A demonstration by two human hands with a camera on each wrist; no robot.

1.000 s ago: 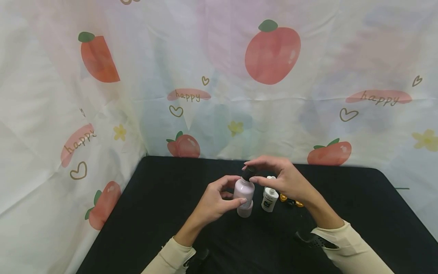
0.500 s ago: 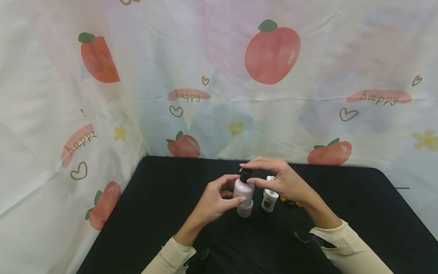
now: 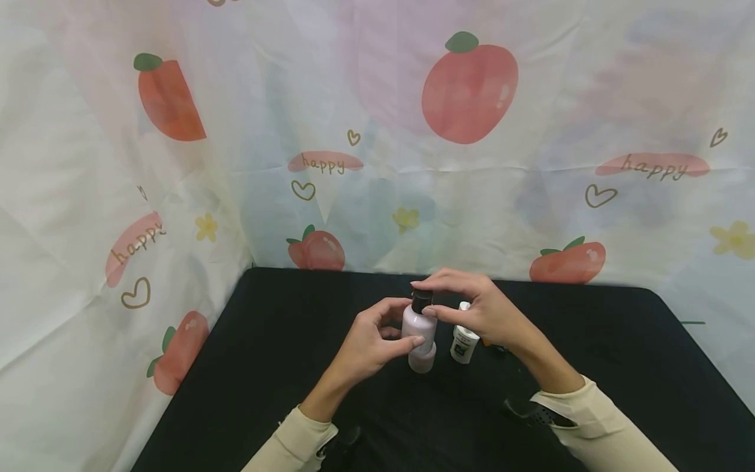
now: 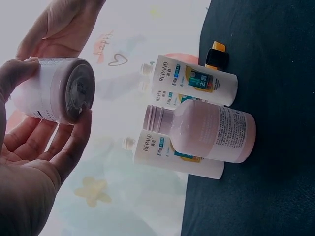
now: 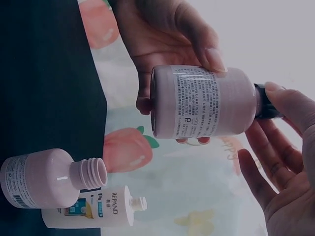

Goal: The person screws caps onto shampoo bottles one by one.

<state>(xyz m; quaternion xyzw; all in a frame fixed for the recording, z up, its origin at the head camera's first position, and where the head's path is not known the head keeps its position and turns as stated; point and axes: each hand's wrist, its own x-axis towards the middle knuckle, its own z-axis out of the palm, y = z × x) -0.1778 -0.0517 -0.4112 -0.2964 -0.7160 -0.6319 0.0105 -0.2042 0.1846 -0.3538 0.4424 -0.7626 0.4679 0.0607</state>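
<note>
My left hand [image 3: 374, 331] grips a pale pink bottle [image 5: 197, 101] round its body, above the table. The bottle has a black cap [image 5: 266, 101] at its neck, pinched between the thumb and fingers of my right hand [image 3: 474, 305]. The left wrist view shows the bottle's round base, with fingertips touching near it. A second pink bottle [image 4: 216, 130] stands on the table below, its threaded neck bare. In the head view the held bottle hides the upper part of this standing one.
White REPAND bottles [image 4: 197, 81] with narrow bare necks stand beside the uncapped pink bottle. A black and orange item [image 4: 217, 56] lies further right, partly hidden by my right arm in the head view. A black cloth covers the table [image 3: 307, 314]; a fruit-print curtain [image 3: 377, 164] hangs behind.
My right hand has moved slightly left with the black cap, which now sits straighter on the bottle's neck. The left hand holds the bottle in almost the same place.
</note>
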